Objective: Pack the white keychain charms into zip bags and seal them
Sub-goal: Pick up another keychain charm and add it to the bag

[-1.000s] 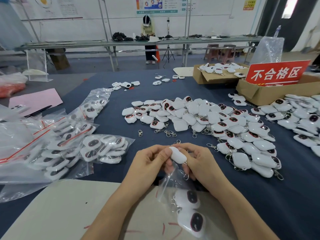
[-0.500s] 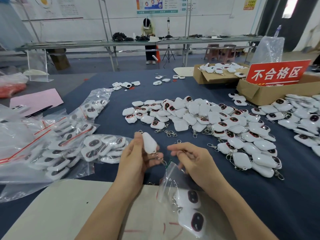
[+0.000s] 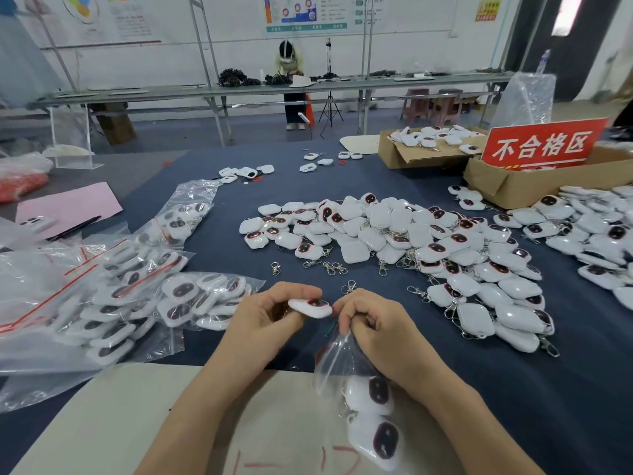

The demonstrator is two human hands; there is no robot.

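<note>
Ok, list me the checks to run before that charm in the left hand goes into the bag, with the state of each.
1. Charm held firmly: ok, the left hand pinches the charm.
2. Bag held: ok, the right hand grips the top of the zip bag.
3. Bag mouth open: cannot tell, it is bunched under the right fingers.
4. Room in the bag: ok, only two packed charms lie at its bottom.
5. Charm at the mouth: not ok, it is beside the right fingers, above the bag.
6. Charm's clasp free: cannot tell, hidden by the hand.
</note>
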